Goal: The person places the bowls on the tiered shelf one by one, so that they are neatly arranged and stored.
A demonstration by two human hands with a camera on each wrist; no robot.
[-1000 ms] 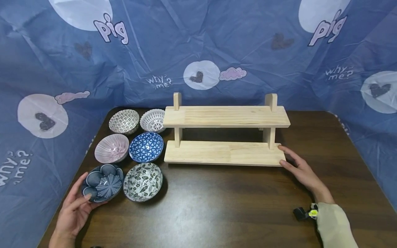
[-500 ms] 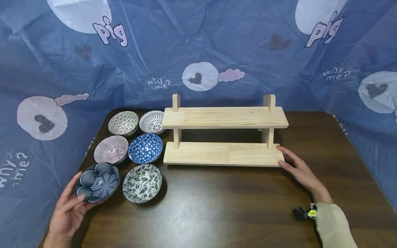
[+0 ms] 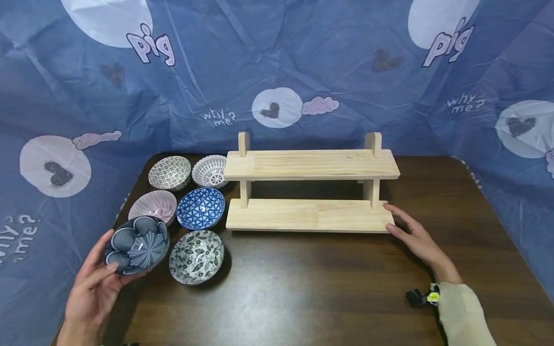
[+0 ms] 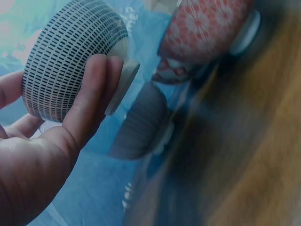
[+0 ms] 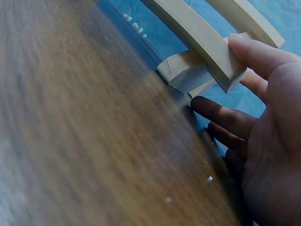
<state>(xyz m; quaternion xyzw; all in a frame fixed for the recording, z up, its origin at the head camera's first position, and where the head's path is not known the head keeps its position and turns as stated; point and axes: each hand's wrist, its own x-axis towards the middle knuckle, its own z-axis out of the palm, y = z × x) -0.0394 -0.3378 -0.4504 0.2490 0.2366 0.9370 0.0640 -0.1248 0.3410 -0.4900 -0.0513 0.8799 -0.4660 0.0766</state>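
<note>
My left hand holds a blue-grey petal-patterned bowl, thumb at its near rim, fingers round its side. In the left wrist view the held bowl's outside shows dark dashes, and it is tilted. Beside it stand a leaf-patterned bowl, a pink striped bowl partly hidden behind it, and a blue triangle-patterned bowl. My right hand touches the right end of the two-tier wooden shelf with thumb and forefinger; its other fingers extend low beside that end.
Farther back stand a grey lattice-patterned bowl and a white scalloped bowl, the latter partly behind the shelf's left end. Everything stands on a dark wooden table. A blue printed sheet hangs behind and at both sides.
My left hand has lifted the petal-patterned bowl off the table, first slightly left, then up, so it now overlaps the pink bowl. My right hand stays at the shelf's end.
</note>
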